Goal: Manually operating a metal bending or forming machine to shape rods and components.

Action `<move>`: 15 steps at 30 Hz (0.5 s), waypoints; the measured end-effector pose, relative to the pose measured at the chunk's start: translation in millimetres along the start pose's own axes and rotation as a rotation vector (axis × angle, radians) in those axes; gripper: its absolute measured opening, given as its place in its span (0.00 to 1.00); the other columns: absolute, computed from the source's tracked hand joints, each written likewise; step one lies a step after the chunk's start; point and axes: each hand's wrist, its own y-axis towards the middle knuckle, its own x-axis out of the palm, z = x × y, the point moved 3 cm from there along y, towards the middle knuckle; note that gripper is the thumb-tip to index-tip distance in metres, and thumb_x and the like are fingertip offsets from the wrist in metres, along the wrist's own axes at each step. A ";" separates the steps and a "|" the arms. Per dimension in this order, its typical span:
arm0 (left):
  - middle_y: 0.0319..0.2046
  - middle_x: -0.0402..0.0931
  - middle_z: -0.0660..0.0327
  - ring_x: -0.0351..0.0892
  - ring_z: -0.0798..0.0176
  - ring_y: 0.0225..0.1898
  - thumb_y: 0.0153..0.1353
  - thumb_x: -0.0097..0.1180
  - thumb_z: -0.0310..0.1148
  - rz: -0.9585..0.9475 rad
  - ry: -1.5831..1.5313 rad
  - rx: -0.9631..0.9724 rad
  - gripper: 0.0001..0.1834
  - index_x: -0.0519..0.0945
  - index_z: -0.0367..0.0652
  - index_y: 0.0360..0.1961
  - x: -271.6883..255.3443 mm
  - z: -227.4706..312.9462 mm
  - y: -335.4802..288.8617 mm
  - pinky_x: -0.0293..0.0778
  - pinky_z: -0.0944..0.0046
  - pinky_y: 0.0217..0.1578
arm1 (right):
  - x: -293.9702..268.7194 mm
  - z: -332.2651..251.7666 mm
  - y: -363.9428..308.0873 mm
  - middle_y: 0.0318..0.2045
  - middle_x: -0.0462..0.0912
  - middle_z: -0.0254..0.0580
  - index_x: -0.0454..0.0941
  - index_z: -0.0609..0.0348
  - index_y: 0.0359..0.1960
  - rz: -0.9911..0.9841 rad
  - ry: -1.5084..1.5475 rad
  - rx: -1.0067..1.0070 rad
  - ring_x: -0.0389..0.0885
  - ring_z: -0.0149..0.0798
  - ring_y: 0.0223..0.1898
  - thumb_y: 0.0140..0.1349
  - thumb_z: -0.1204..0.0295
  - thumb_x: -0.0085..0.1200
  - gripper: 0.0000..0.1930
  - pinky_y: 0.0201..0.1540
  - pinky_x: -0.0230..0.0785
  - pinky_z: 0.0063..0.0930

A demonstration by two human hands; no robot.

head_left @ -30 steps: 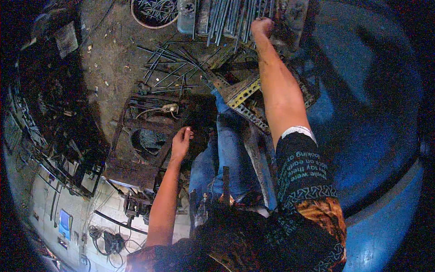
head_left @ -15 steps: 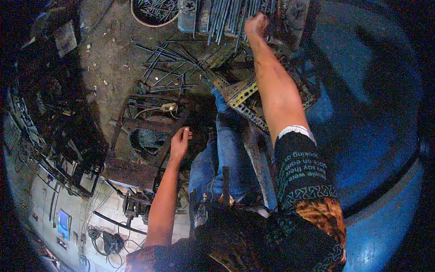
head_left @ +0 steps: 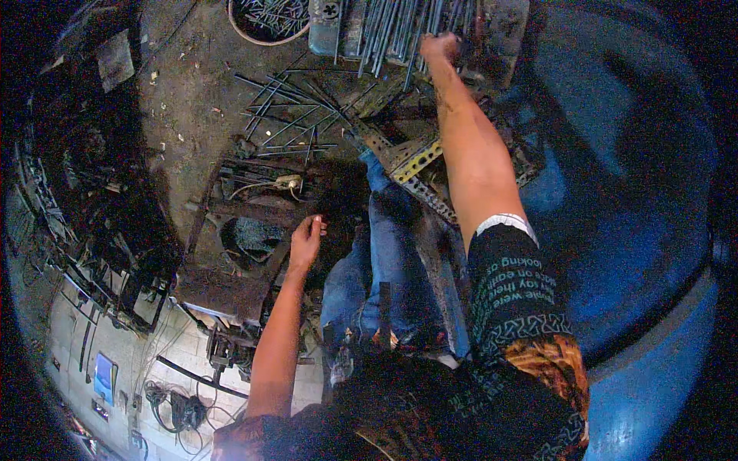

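My right hand [head_left: 440, 49], its arm stretched far forward, is closed at the near ends of a pile of thin metal rods [head_left: 384, 38]. Its fingers are curled under and hidden, so I cannot tell whether a rod is in them. Over the near edge of a dark, dirty machine [head_left: 223, 280], my left hand [head_left: 306, 240] hovers with fingers curled in and the thumb on top. Nothing shows in it. Close by, the machine has a dark opening with grey material [head_left: 257, 237] in it and a pale fitting with a cable [head_left: 289, 182].
Loose rods [head_left: 288, 111] lie crossed on the floor ahead. A round tub [head_left: 269, 34] of short metal pieces stands beside the rod pile. Below my right arm is a perforated metal frame [head_left: 421, 159] with a yellow bar. A large blue surface [head_left: 623, 230] fills the right side.
My right hand has drawn back very slightly toward me at the rods. The view has shifted a little; my left hand keeps its place and shape.
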 end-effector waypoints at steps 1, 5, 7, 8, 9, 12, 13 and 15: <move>0.29 0.78 0.57 0.77 0.67 0.32 0.64 0.44 0.41 0.008 0.006 -0.037 0.19 0.74 0.33 0.42 -9.1 -7.4 -4.5 0.71 0.68 0.37 | 15.3 0.0 -21.8 0.27 0.73 0.41 0.67 0.65 0.33 -0.086 0.471 0.129 0.71 0.42 0.30 0.48 0.69 0.52 0.14 0.43 0.64 0.37; 0.30 0.78 0.56 0.77 0.66 0.32 0.64 0.44 0.41 0.002 0.045 -0.073 0.19 0.74 0.33 0.43 -21.0 -14.7 -12.0 0.71 0.68 0.37 | 23.0 -6.5 -48.1 0.24 0.70 0.37 0.65 0.63 0.29 -0.022 0.572 0.389 0.67 0.40 0.27 0.46 0.72 0.51 0.10 0.39 0.65 0.37; 0.30 0.78 0.57 0.77 0.66 0.32 0.64 0.45 0.41 -0.025 0.012 -0.046 0.19 0.74 0.33 0.43 -9.2 -11.1 -6.2 0.71 0.68 0.37 | 2.9 -30.7 -45.3 0.27 0.76 0.43 0.72 0.62 0.36 0.449 0.027 0.039 0.73 0.46 0.30 0.49 0.64 0.52 0.16 0.37 0.67 0.38; 0.30 0.78 0.57 0.77 0.66 0.32 0.64 0.45 0.41 -0.037 -0.015 -0.032 0.19 0.75 0.33 0.43 -3.0 -9.9 -3.0 0.71 0.68 0.38 | -9.6 -29.1 -35.5 0.27 0.76 0.43 0.72 0.62 0.36 0.468 0.023 0.033 0.73 0.46 0.30 0.49 0.64 0.52 0.16 0.37 0.67 0.38; 0.30 0.78 0.57 0.77 0.66 0.32 0.64 0.45 0.41 -0.034 -0.011 -0.038 0.19 0.75 0.33 0.43 -4.7 -12.0 -2.7 0.71 0.68 0.38 | -14.6 -32.5 -41.3 0.28 0.76 0.45 0.72 0.62 0.38 0.372 -0.026 -0.069 0.73 0.47 0.32 0.48 0.65 0.53 0.17 0.38 0.67 0.38; 0.30 0.78 0.57 0.77 0.66 0.33 0.64 0.45 0.41 0.026 0.050 -0.090 0.19 0.75 0.32 0.42 -23.0 -22.8 -6.9 0.71 0.68 0.38 | -25.4 -50.3 -81.9 0.30 0.77 0.51 0.72 0.62 0.42 0.046 -0.141 -0.370 0.75 0.50 0.36 0.45 0.71 0.54 0.19 0.40 0.67 0.39; 0.31 0.78 0.56 0.77 0.66 0.33 0.64 0.45 0.41 0.032 0.046 -0.096 0.19 0.75 0.32 0.42 -26.8 -24.4 -7.9 0.71 0.68 0.38 | -28.8 -57.0 -91.0 0.31 0.77 0.53 0.72 0.62 0.44 -0.056 -0.179 -0.473 0.76 0.51 0.38 0.44 0.73 0.54 0.21 0.41 0.67 0.39; 0.31 0.78 0.56 0.77 0.66 0.33 0.64 0.45 0.40 0.055 0.049 -0.113 0.19 0.75 0.32 0.42 -36.4 -27.0 -13.2 0.71 0.68 0.38 | -28.7 -74.4 -115.3 0.32 0.77 0.51 0.72 0.61 0.44 -0.106 -0.208 -0.527 0.76 0.51 0.39 0.44 0.74 0.54 0.21 0.41 0.67 0.39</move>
